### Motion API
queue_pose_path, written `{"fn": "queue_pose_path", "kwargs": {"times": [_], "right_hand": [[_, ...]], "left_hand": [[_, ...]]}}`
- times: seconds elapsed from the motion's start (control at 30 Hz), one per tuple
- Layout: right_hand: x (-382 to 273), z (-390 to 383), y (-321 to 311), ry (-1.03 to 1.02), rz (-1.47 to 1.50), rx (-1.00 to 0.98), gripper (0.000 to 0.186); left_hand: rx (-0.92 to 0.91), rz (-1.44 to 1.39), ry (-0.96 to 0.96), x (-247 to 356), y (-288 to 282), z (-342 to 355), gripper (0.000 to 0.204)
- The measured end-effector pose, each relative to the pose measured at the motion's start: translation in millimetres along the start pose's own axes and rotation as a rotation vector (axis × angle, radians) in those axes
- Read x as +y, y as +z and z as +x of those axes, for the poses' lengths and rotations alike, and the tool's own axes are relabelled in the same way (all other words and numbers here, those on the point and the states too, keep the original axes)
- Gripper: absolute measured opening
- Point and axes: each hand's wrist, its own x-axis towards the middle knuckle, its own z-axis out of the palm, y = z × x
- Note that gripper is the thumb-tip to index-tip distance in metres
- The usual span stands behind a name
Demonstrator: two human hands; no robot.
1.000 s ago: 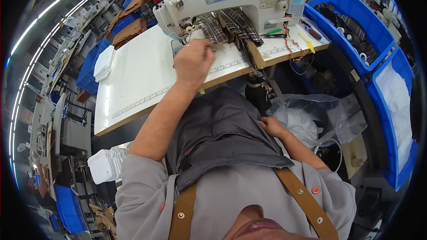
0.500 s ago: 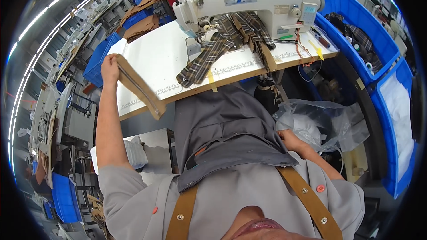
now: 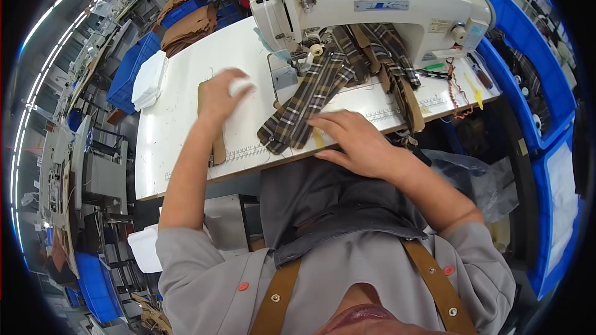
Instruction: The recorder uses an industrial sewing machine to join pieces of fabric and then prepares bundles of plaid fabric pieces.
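My left hand (image 3: 218, 94) is over the left half of the white sewing table (image 3: 177, 118), blurred, its fingers apart and curving to the right. Under that hand and wrist lies a tan fabric strip (image 3: 218, 150), partly hidden. My right hand (image 3: 355, 142) reaches over the table's front edge with fingers spread. Its fingertips are at the right edge of plaid fabric strips (image 3: 298, 108) in brown, black and white. These strips overlap and slant from the sewing machine's (image 3: 379, 9) needle area toward the front edge. More plaid and tan strips (image 3: 403, 96) hang over the edge further right.
A white cloth stack (image 3: 149, 80) sits at the table's left end. Pens and a small tool (image 3: 481, 74) lie at the right end. Blue bins (image 3: 528, 108) stand to the right, beside a clear plastic bag (image 3: 478, 180). Brown cut pieces (image 3: 189, 28) are piled behind.
My left hand has moved right, and the tan strip it held up now lies on the table. My right hand has risen from beside my lap to the plaid strips.
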Motion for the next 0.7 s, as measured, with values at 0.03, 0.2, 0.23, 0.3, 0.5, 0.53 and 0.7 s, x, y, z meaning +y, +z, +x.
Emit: {"fn": "queue_pose_path", "kwargs": {"times": [0.03, 0.2, 0.23, 0.3, 0.5, 0.53, 0.7], "right_hand": [[5.5, 20.3, 12.5, 0.006, 0.009, -0.003, 0.046], [34.4, 55.7, 37.3, 0.006, -0.210, -0.194, 0.053], [40.7, 54.6, 34.7, -0.018, -0.196, -0.177, 0.046], [59.5, 50.5, 21.0, -0.022, -0.116, -0.213, 0.041], [107.0, 31.4, -13.7, 0.061, -0.340, -0.167, 0.031], [109.1, 29.6, -12.9, 0.101, -0.426, -0.116, 0.031], [88.6, 20.9, -7.3, 0.101, -0.442, 0.034, 0.029]], "left_hand": [[-0.090, -0.028, 0.049, 29.5, 6.6, -13.4, 0.039], [-0.355, -0.015, 0.142, 138.2, 15.5, -71.4, 0.101], [-0.439, 0.073, 0.080, 149.5, 20.9, -75.1, 0.100], [-0.394, -0.001, 0.172, 152.6, 30.6, -66.0, 0.095], [0.012, -0.397, -0.146, 115.0, 56.3, 4.8, 0.020], [0.073, -0.403, -0.262, 106.5, 59.8, 18.7, 0.023], [0.164, -0.349, -0.487, 92.7, 79.8, 48.3, 0.021]]}}
